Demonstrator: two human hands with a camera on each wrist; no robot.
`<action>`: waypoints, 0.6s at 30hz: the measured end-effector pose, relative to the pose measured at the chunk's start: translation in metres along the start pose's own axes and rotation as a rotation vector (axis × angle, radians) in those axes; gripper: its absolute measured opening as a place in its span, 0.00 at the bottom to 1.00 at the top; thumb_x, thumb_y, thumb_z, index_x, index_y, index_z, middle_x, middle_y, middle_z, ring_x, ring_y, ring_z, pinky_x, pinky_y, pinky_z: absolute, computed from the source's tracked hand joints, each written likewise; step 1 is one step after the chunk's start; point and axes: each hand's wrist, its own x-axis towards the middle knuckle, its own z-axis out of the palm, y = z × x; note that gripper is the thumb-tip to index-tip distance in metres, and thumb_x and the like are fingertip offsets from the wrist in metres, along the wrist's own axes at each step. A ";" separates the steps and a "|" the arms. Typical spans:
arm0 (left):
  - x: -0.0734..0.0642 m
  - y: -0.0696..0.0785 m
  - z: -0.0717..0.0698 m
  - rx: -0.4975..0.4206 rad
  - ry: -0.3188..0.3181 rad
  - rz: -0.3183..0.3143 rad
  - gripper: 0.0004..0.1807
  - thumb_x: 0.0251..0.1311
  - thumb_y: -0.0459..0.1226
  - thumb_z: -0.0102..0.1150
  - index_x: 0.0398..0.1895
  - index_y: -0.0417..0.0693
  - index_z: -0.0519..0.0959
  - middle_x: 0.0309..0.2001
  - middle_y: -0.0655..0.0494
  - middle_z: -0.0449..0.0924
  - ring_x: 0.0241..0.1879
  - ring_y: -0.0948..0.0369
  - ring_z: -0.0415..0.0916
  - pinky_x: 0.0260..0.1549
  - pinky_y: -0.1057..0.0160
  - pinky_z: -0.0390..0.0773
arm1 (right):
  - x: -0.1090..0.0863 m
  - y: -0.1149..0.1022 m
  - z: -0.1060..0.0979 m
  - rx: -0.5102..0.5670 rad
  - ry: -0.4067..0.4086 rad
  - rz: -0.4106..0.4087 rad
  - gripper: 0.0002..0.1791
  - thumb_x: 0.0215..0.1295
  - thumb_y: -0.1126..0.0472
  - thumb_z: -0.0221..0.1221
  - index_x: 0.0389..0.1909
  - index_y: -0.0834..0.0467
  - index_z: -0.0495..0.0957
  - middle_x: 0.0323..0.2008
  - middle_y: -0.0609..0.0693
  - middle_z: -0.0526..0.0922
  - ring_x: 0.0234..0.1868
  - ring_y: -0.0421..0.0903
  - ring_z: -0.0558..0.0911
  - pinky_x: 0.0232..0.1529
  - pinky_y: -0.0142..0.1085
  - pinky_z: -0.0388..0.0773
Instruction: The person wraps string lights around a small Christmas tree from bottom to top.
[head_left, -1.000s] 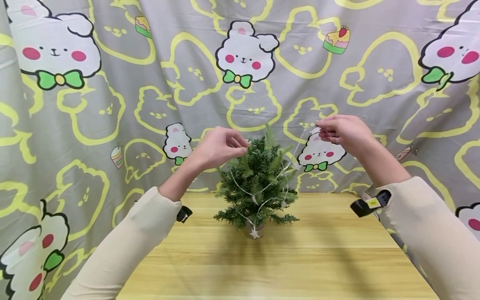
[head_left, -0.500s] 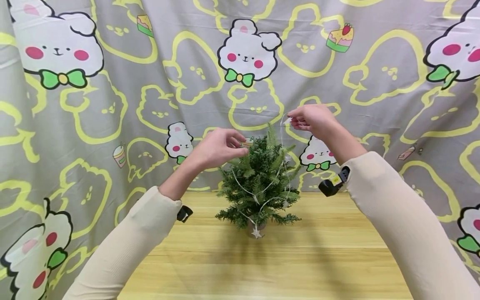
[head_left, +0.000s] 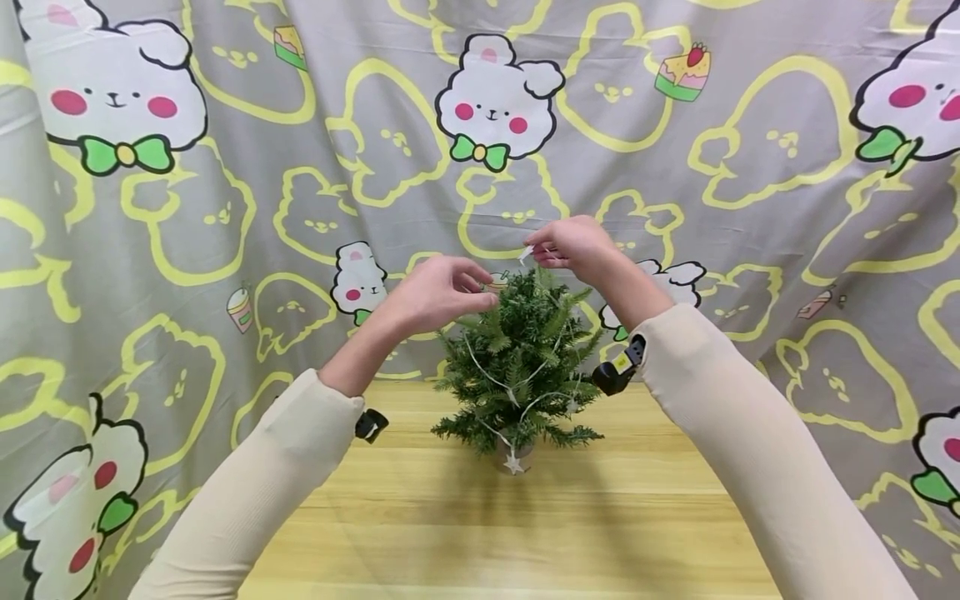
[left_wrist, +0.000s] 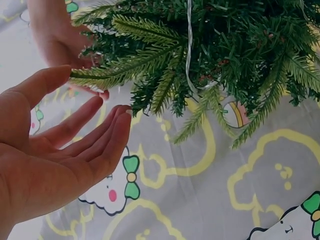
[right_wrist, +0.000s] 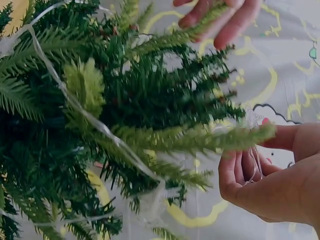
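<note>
A small green artificial Christmas tree (head_left: pixel 517 358) stands upright on the table in the head view. A string of star lights winds around it, with one white star (head_left: pixel 513 463) hanging low at the front. My right hand (head_left: pixel 573 246) is just above the treetop, pinching another star (head_left: pixel 527 253) of the string; in the right wrist view thin wire (right_wrist: pixel 256 167) loops by its fingers. At the tree's upper left is my left hand (head_left: pixel 442 292), fingers apart and relaxed. The left wrist view has its thumb tip at a branch (left_wrist: pixel 107 72), apparently touching it.
The wooden table (head_left: pixel 450 533) extends in front of the tree. Close behind it hangs a grey curtain (head_left: pixel 375 175) with cartoon rabbits and yellow outlines. Black camera mounts sit at both wrists, the right one (head_left: pixel 618 367) close to the tree's right side.
My right hand has moved left from the tree's right side to above its top, bringing the pinched star along. My left hand has stayed almost still.
</note>
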 end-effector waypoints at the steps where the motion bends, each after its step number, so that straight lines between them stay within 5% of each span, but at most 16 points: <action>1: 0.000 0.000 0.000 -0.005 0.001 -0.002 0.22 0.65 0.47 0.65 0.59 0.50 0.81 0.54 0.46 0.85 0.52 0.53 0.84 0.54 0.52 0.81 | 0.000 0.000 0.002 -0.010 -0.017 0.002 0.10 0.67 0.66 0.63 0.47 0.66 0.81 0.26 0.47 0.83 0.27 0.40 0.81 0.46 0.31 0.84; 5: 0.001 0.000 0.002 -0.024 0.000 -0.011 0.22 0.66 0.47 0.65 0.60 0.50 0.80 0.54 0.47 0.85 0.50 0.53 0.85 0.51 0.53 0.83 | -0.003 -0.002 0.009 -0.082 -0.119 0.005 0.14 0.70 0.66 0.60 0.52 0.68 0.80 0.23 0.46 0.81 0.22 0.37 0.78 0.27 0.24 0.77; 9: 0.002 -0.001 0.004 -0.042 -0.006 -0.018 0.22 0.66 0.47 0.64 0.60 0.50 0.80 0.54 0.47 0.85 0.51 0.52 0.85 0.50 0.54 0.83 | -0.008 -0.006 0.011 -0.171 -0.189 -0.011 0.16 0.71 0.65 0.59 0.55 0.68 0.80 0.22 0.44 0.80 0.21 0.36 0.75 0.24 0.23 0.72; 13: 0.003 -0.002 0.005 -0.058 -0.013 -0.025 0.22 0.67 0.47 0.64 0.61 0.50 0.80 0.55 0.47 0.85 0.50 0.53 0.85 0.50 0.53 0.83 | -0.014 -0.010 0.012 -0.299 -0.192 -0.042 0.16 0.69 0.63 0.61 0.53 0.66 0.82 0.27 0.46 0.83 0.27 0.37 0.78 0.32 0.27 0.77; 18: 0.004 -0.003 0.005 -0.064 -0.010 -0.022 0.22 0.67 0.47 0.64 0.61 0.49 0.79 0.55 0.47 0.85 0.51 0.54 0.85 0.51 0.53 0.83 | -0.020 -0.012 0.015 -0.458 -0.227 -0.101 0.15 0.69 0.60 0.60 0.52 0.63 0.84 0.40 0.50 0.86 0.40 0.44 0.80 0.56 0.43 0.77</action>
